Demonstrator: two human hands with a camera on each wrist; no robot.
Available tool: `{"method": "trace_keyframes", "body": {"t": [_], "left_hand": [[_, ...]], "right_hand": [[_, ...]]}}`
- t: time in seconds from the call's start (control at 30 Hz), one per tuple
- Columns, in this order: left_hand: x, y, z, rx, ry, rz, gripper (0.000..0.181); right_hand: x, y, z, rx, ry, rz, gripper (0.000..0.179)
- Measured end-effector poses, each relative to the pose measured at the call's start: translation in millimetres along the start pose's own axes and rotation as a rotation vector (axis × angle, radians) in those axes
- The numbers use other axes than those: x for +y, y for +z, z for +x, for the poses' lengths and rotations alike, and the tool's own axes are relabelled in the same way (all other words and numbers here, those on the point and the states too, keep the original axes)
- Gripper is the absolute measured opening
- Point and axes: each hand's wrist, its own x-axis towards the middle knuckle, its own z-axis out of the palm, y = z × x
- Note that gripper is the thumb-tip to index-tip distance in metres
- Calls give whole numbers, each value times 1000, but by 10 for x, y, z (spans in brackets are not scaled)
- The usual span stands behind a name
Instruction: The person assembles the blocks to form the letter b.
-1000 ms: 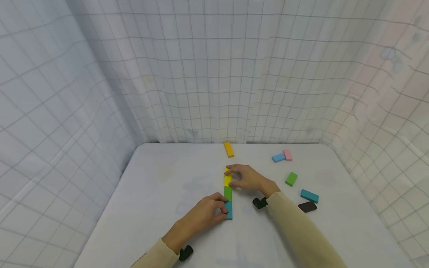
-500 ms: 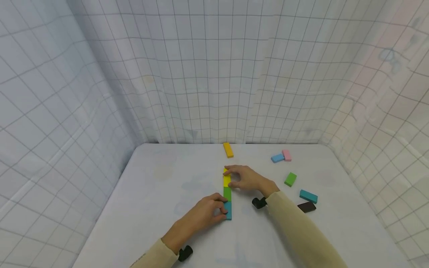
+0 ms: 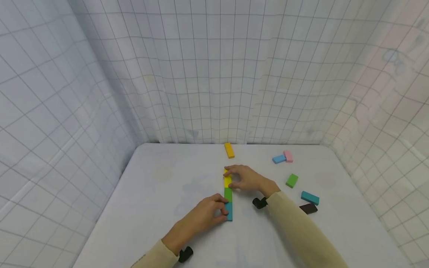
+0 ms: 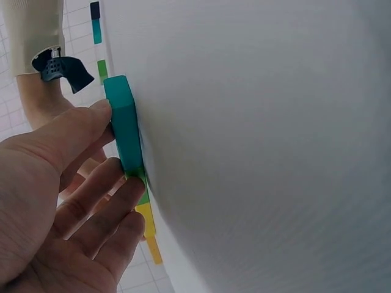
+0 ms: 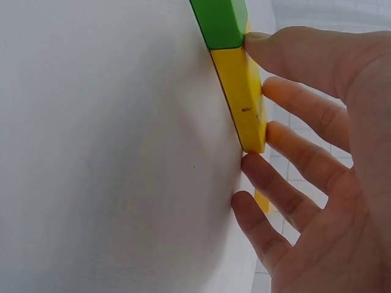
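Note:
Three flat blocks lie end to end in a straight row on the white table: a teal block (image 3: 229, 212) nearest the body, a green block (image 3: 228, 194) in the middle and a yellow block (image 3: 227, 181) farthest. My left hand (image 3: 206, 212) pinches the teal block, its thumb by the near end in the left wrist view and its fingers by the green end. My right hand (image 3: 248, 178) holds the yellow block lengthwise. In the right wrist view its thumb touches where yellow meets green, and fingertips reach the far end.
Beyond the row, an orange-yellow block (image 3: 229, 150) lies near the table's back edge. To the right are a light blue block (image 3: 279, 159) touching a pink block (image 3: 288, 156), a green block (image 3: 292, 180), a teal block (image 3: 310, 198) and a dark brown block (image 3: 309, 208). Gridded curtains surround the table.

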Motion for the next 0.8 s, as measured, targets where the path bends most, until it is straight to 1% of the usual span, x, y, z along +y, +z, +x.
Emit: {"method": "trace_keyframes", "body": {"t": [0.23, 0.5, 0.8], "left_hand": [[4, -11, 2, -11, -7, 2, 5], [19, 0, 9, 13, 3, 17, 7], [24, 16, -5, 20, 6, 30, 8]], "right_hand": [[-12, -8, 3, -4, 11, 16, 44], [21, 6, -25, 21, 5, 6, 43], [48, 13, -40, 28, -10, 38, 47]]}}
